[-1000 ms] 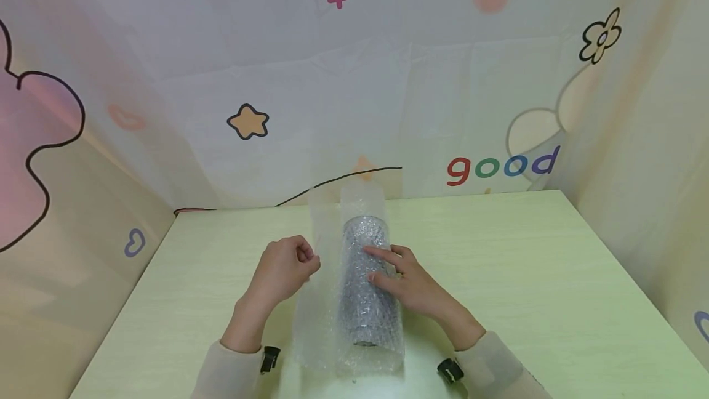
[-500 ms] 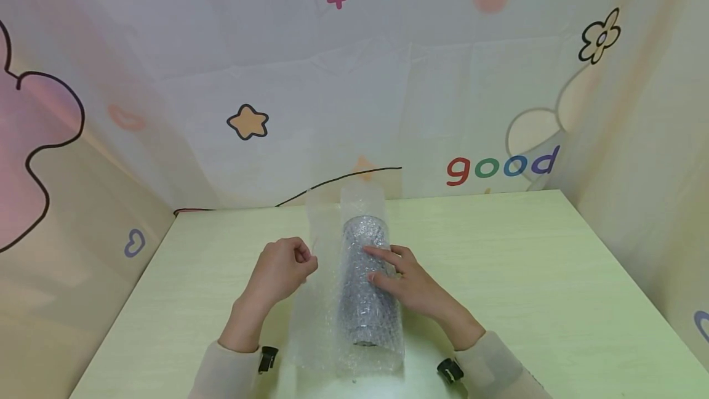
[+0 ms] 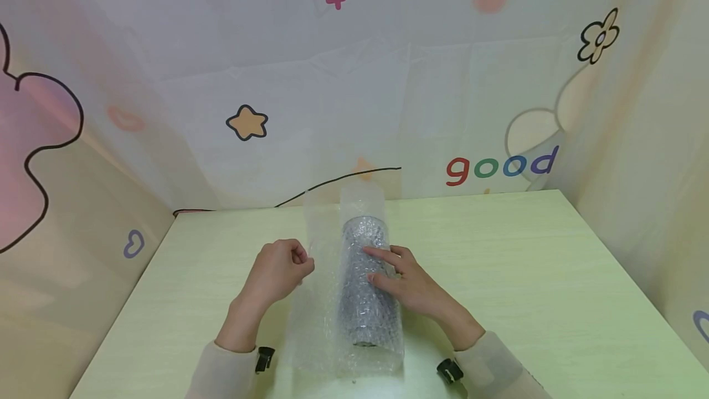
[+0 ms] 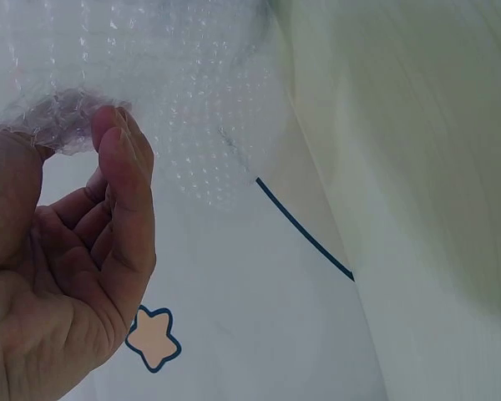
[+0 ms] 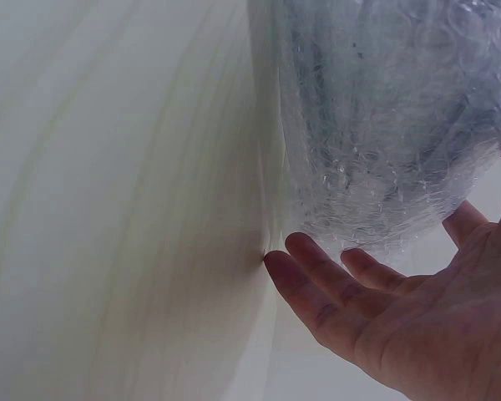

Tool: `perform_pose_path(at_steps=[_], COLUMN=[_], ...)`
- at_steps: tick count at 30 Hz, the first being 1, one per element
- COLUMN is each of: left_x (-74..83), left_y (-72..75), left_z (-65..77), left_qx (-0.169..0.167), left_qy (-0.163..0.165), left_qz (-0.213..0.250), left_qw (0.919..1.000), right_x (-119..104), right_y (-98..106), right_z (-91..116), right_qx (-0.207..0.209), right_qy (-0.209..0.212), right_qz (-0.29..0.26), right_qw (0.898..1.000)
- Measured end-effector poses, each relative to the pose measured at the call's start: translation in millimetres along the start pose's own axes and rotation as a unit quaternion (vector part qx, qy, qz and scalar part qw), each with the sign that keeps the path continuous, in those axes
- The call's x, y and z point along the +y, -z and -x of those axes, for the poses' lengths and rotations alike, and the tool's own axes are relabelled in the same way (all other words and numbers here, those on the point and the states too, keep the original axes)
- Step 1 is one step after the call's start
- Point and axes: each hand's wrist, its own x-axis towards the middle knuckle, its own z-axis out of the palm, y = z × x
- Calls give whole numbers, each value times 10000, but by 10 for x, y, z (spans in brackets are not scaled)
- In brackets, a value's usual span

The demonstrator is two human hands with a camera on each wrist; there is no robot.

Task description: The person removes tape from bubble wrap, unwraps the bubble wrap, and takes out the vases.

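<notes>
At the left, a patterned cloth (image 3: 100, 214) meets the slanting left edge of the pale tabletop (image 3: 183, 282), and a broad stretch of that surface runs from there to the left sleeve (image 3: 224, 371). A black clip-like piece (image 3: 264, 359) shows at that cuff. Next comes the left hand (image 3: 279, 270), fingers curled in, thumb and fingertips pinching the loose edge of the bubble wrap (image 3: 316, 325). This free side lies left of the wrapped cylinder (image 3: 365, 306) — a grey form lengthwise near the middle of the table, with wrap reaching past both its ends; the far end of the wrap overlaps the table's back edge in the head view. Close on its right is the right hand (image 3: 412, 285), fingers spread, index finger and thumb resting on top of the cylinder, other fingertips low beside it in the right wrist view. Beyond the right sleeve (image 3: 493, 362) — a wide span of tabletop out to its slanting right edge.
</notes>
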Motion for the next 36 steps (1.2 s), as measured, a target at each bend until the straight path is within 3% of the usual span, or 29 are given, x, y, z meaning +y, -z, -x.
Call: perform_pose_path(at_steps=[36], left_x=[-223], left_y=[12], left_z=[-4], left_qx=[-238], left_qy=[214], left_qz=[-57], left_qw=[9995], right_x=[-17], right_y=[-7], right_z=[-6], right_qx=[29], right_qy=[-37], right_qz=[-5], right_qw=[10000])
